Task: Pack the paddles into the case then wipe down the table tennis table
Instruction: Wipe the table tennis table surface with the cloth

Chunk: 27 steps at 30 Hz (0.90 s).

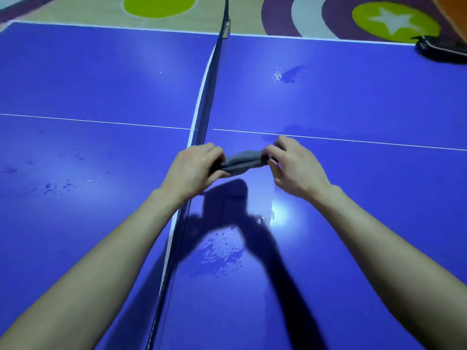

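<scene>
Grey cloth (243, 161) is up off the bench (353, 102), stretched btwn both hands just right of the net (202, 104), near the white centre line. Left hand (194, 168) has its fingers curled round one end; right hand (293, 165) pinches the other end w/ thumb & fingertips. Both are closed on the fabric, nothing else in them. Cloth looks small, soft, bunched into a roll, prob damp: light, no stiffness, will sag or unfold if one end is let go. Best hold for wiping, imo: fold it flat, palm on top, fingers spread over it, not a corner pinch, so it doesn't drag into a rope. Bench top is hard, smooth, glossy, w/ water on it: a puddle (222, 251) on the near right half, drops (278, 76) further out, more specks on the left half. Cloth should glide easily but may smear rather than dry. Net is thin, easy to snag, so wipe along it, not into it. Dark case (442, 50) sits at the far right edge, well apart from the hands; can't tell if it's zipped, no paddles in sight.
</scene>
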### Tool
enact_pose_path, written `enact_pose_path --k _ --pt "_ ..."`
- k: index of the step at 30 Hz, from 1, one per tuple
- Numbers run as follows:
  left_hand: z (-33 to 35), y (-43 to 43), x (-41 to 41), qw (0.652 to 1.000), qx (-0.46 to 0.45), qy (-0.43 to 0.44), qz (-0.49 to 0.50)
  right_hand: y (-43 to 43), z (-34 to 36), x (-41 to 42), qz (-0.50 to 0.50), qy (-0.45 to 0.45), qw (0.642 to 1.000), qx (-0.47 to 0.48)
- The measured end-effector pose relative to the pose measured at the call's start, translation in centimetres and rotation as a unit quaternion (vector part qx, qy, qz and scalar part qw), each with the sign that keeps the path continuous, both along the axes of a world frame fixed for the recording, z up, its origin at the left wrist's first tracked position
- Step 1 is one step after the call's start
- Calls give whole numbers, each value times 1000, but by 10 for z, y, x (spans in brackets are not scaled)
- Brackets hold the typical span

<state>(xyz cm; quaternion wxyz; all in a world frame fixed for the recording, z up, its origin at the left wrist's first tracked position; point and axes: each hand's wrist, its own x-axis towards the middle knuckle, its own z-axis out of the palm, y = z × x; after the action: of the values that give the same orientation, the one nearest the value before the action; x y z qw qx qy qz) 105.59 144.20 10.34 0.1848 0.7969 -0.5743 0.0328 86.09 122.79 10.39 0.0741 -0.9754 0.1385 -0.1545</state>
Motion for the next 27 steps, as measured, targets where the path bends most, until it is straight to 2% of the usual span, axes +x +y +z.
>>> enact_pose_path --k 1,3,5,6,11,15,19,22,27 --pt "-10 -5 -1 999 33 2 -11 -2 -13 -7 0 13 1000 3" --pt "-36 -12 -1 989 142 34 -19 -4 -42 -19 8 106 993 45" --pt "-64 -15 1 961 266 70 -11 -4 -73 -20 -3 228 968 100" --pt "-76 -16 3 946 312 84 -4 -5 -89 -15 -14 256 960 111" --pt "-115 -31 17 910 399 94 65 -15 -156 49 -84 157 977 118" --pt "-138 -55 33 893 434 88 87 -5 -207 66 -104 196 969 106" --pt "-156 -73 52 880 463 40 100 13 -227 49 -103 203 969 100" --pt "-168 -67 52 865 487 38 113 -16 -234 67 -104 196 973 72" --pt "-170 -64 52 873 478 17 96 -113 -245 159 -170 161 970 64"
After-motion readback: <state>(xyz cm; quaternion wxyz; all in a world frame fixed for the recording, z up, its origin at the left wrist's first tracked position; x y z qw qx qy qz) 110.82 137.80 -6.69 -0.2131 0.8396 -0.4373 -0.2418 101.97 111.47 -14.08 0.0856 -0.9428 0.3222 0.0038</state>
